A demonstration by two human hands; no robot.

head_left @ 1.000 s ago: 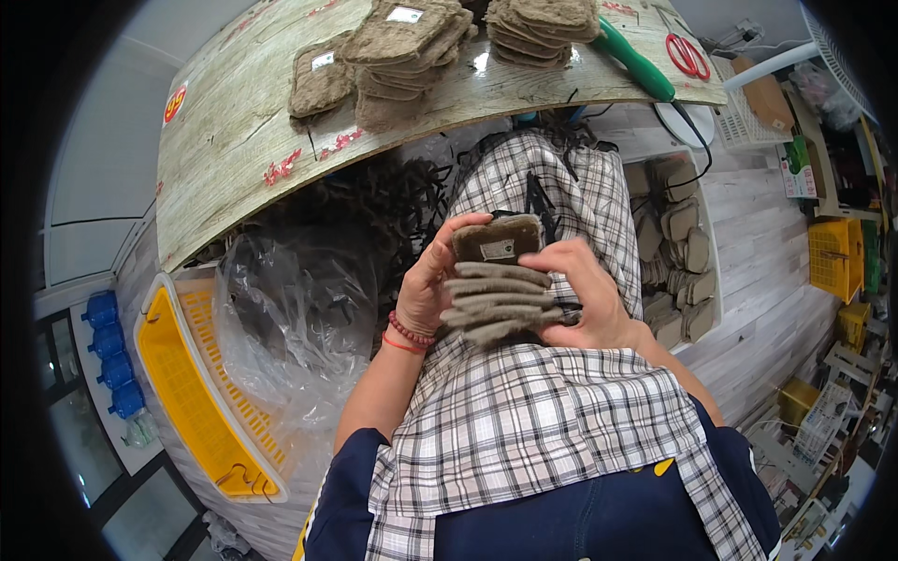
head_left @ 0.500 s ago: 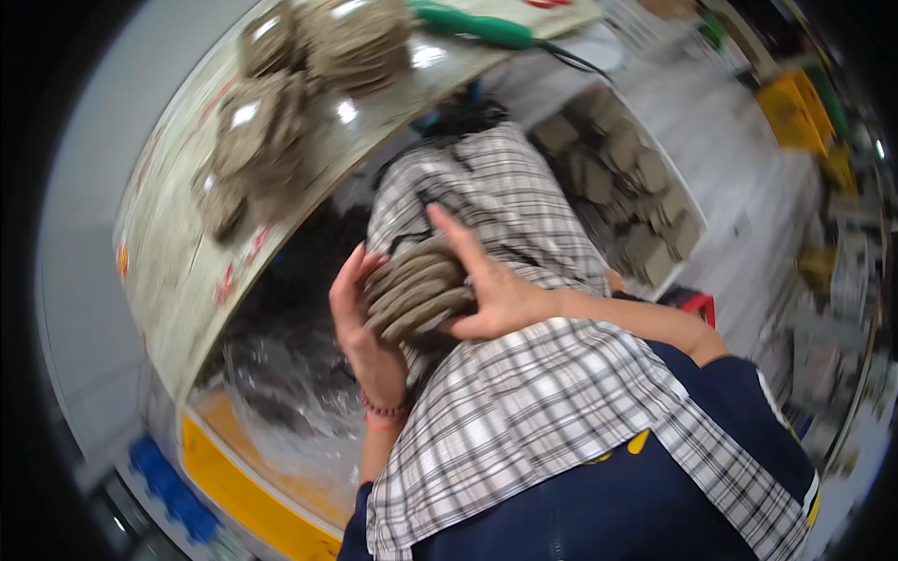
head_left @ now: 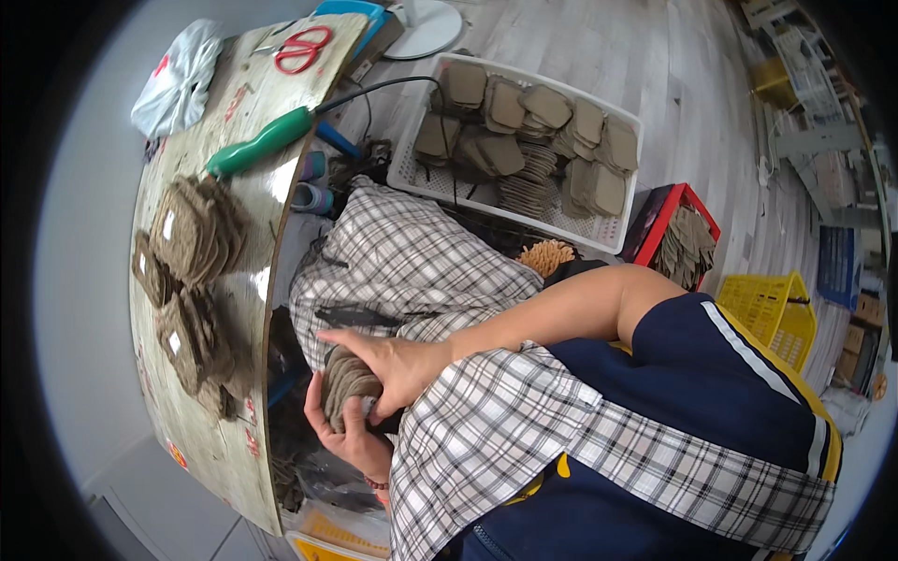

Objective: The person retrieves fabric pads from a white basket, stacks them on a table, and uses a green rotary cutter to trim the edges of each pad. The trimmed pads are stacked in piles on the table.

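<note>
A small stack of grey-brown fabric pads [head_left: 348,381] sits above my lap, beside the table edge, held between both hands. My left hand [head_left: 346,435], with a beaded bracelet at the wrist, curls round the near side of the stack. From the right, my right hand [head_left: 398,366] closes over the other side, its fingers partly hidden. A plaid apron [head_left: 486,411] covers my lap and front. On the table [head_left: 253,309] lie several piles of similar pads [head_left: 196,229]. A green-handled tool [head_left: 262,140] with a black cord rests beyond them.
Red-handled scissors [head_left: 302,50] and a white plastic bag [head_left: 178,79] lie at the table's far end. A white crate [head_left: 629,192] full of pads stands on the floor, near a red box [head_left: 687,201] and a yellow basket [head_left: 772,323]. Clear plastic is under the table.
The view has swung, bringing the whole crate and the scissors into sight. My hands have drawn closer together round the pads, and the stack now stands more upright.
</note>
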